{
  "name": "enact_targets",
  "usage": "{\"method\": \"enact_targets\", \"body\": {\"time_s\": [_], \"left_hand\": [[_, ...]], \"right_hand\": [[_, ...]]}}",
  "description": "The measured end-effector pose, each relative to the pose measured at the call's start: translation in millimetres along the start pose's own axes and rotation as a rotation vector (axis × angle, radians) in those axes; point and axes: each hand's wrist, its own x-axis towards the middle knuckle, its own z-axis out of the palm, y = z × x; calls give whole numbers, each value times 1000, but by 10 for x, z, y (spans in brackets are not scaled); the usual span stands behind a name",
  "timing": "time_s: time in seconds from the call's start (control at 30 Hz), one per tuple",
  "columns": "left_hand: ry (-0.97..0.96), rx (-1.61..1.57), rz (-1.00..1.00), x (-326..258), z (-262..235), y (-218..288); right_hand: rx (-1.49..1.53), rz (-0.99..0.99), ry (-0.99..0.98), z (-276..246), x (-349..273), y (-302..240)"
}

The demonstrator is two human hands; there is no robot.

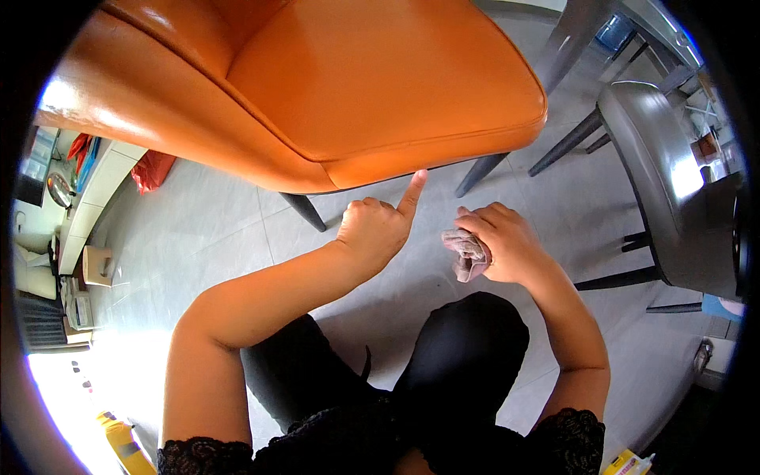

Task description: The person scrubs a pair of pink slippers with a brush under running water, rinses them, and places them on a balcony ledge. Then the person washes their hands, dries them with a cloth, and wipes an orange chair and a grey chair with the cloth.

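My left hand (375,229) points at the orange chair (396,87), one finger stretched to the lower front edge of its seat. The other fingers are curled, and nothing shows in them. Whether that fingertip touches the leather-like cover or only overlaps it in view, I cannot tell. To the right, my right hand (507,244) is closed around a crumpled greyish-pink cloth (467,253), held above the floor in front of my knee. Part of the cloth is hidden inside my fingers. The chair's dark legs (305,210) show below the seat.
A grey chair (657,158) with dark legs stands on the right. Behind it a table leg (574,43) slants down. A red bag (152,172) lies by a white cabinet (99,186) at the left, near a beige bin (97,266). Grey tiles (198,229) cover the floor.
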Motion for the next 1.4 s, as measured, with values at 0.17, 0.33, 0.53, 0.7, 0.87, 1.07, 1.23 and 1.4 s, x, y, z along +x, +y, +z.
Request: {"method": "enact_targets", "body": {"time_s": [0.17, 0.33, 0.53, 0.7, 0.87, 1.07, 1.23, 1.4], "left_hand": [[-52, 60, -2, 36, 37, -22], [-21, 100, 64, 29, 56, -97], [430, -145, 376, -354, -180, -349], [1012, -163, 397, -472, -613, -667], [1176, -15, 173, -906, -726, -975], [1291, 29, -147, -1248, -503, -1520], [1583, -476, -159, -1274, -918, -1993], [1796, -1123, -369, -1662, -1468, -2545]], "right_hand": [[-1, -4, 25, -10, 32, -16], [26, -53, -5, -55, 97, -45], [149, -275, 413, -991, 379, -53], [192, 95, 580, -1596, 782, 575], [331, 134, 259, -1298, 936, 298], [403, -34, 268, -1307, 888, 109], [5, 377, 572, -1572, 1036, 803], [489, 520, 89, -1865, 570, 386]]}}
